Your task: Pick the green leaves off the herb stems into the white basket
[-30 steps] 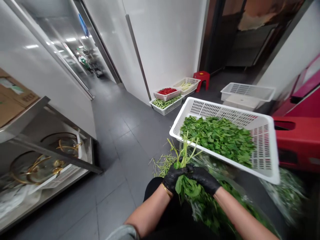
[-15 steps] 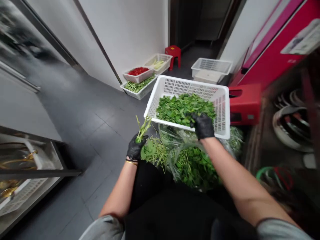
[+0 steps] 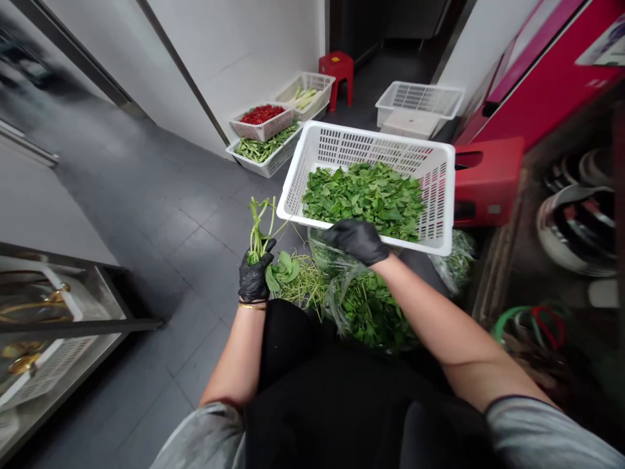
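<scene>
My left hand (image 3: 254, 272), in a black glove, is closed around a bunch of leafy green stems (image 3: 258, 228). The cut-looking stem ends point up, and leaves hang out below by the wrist. My right hand (image 3: 357, 241), gloved too, is at the near rim of a white perforated basket (image 3: 381, 138), its fingers stretched leftward and seemingly holding nothing; their tips are partly hard to see. Picked green leaves (image 3: 364, 195) cover the basket floor. Below it, a clear plastic bag (image 3: 339, 306) holds more leafy greens (image 3: 375, 312). Bare stems (image 3: 307, 283) lie in a heap between my hands.
Baskets of red chillies (image 3: 262, 114), green beans (image 3: 266, 146) and pale green vegetable pieces (image 3: 306, 98) stand by the wall. Behind are a red stool (image 3: 336, 68) and a white basket (image 3: 420, 98). Another red stool (image 3: 488, 182) is at right, a metal shelf (image 3: 112, 293) at left.
My right hand has left the leaves in the basket and moved left to its near rim. The left hand still grips the stems, now a little further left. The view has shifted slightly.
</scene>
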The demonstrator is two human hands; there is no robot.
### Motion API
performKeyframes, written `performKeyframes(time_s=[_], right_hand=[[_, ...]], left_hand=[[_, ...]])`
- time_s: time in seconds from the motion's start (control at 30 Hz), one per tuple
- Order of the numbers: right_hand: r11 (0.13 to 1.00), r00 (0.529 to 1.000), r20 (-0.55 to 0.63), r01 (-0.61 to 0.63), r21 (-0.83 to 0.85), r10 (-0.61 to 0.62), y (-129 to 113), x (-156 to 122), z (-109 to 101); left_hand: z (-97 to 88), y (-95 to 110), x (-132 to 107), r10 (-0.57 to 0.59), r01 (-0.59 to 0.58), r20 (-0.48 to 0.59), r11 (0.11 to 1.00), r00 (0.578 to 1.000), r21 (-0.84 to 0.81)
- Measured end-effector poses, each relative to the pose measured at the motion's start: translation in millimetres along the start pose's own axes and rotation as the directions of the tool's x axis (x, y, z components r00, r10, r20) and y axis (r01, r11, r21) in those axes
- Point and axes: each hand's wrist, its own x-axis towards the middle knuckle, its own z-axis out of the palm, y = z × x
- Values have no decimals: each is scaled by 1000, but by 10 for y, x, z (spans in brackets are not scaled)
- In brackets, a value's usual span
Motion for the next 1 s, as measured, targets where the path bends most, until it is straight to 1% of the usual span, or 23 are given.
performKeyframes(time_s=[0.07,0.1,0.13,0.17,0.2,0.27,0.33,0.4,0.47,0.5,0.57,0.67,0.73,0.77,0.8,0.9,0.93,0.97,1.0], right_hand=[[972,982,174,-103,211,67,-183,5,358],[938,971,228,-148,313,77,-246,25,504],[897,965,251,-181,403,82,-289,51,616],[854,964,251,-200,480,85,-313,78,691],[814,967,237,-210,541,92,-323,101,728],[757,971,213,-219,615,108,-315,130,700],[732,976,178,-211,648,123,-292,136,579],[713,982,113,-186,676,150,-271,125,434],[689,980,78,-183,701,182,-260,102,331],[678,978,79,-191,710,193,-256,87,308],[664,977,107,-206,719,186,-249,49,328],[686,969,208,-240,687,132,-234,-23,461],[728,954,272,-273,629,122,-219,-66,533],[764,950,287,-277,582,125,-211,-83,540],[809,951,282,-265,525,128,-204,-97,524],[937,962,255,-179,299,102,-203,-123,363],[965,958,275,-148,216,86,-213,-130,298],[985,947,315,-111,134,64,-228,-138,245],[997,929,368,-65,52,42,-248,-147,212]], left_hand=[[105,-28,-81,-91,96,70,993,993,-68],[154,-50,-135,-140,152,115,983,983,-105],[195,-76,-195,-184,206,157,969,970,-139],[228,-103,-255,-222,255,194,952,956,-170],[248,-128,-312,-256,299,221,934,941,-194],[251,-159,-398,-315,375,261,900,912,-224],[212,-157,-434,-358,438,306,862,882,-255],[160,-130,-431,-366,480,365,824,856,-301],[131,-102,-417,-371,514,413,795,832,-321],[132,-93,-415,-384,531,421,785,822,-320],[169,-97,-431,-434,565,400,765,807,-309],[262,-154,-489,-476,581,352,751,806,-314],[297,-207,-508,-476,586,370,758,798,-287],[296,-228,-499,-465,576,380,771,800,-270],[283,-241,-477,-448,556,378,791,810,-254],[196,-229,-353,-379,461,317,853,869,-245],[171,-213,-311,-354,437,311,862,882,-256],[157,-195,-280,-335,425,324,865,885,-267],[157,-180,-264,-324,426,352,864,878,-268]])
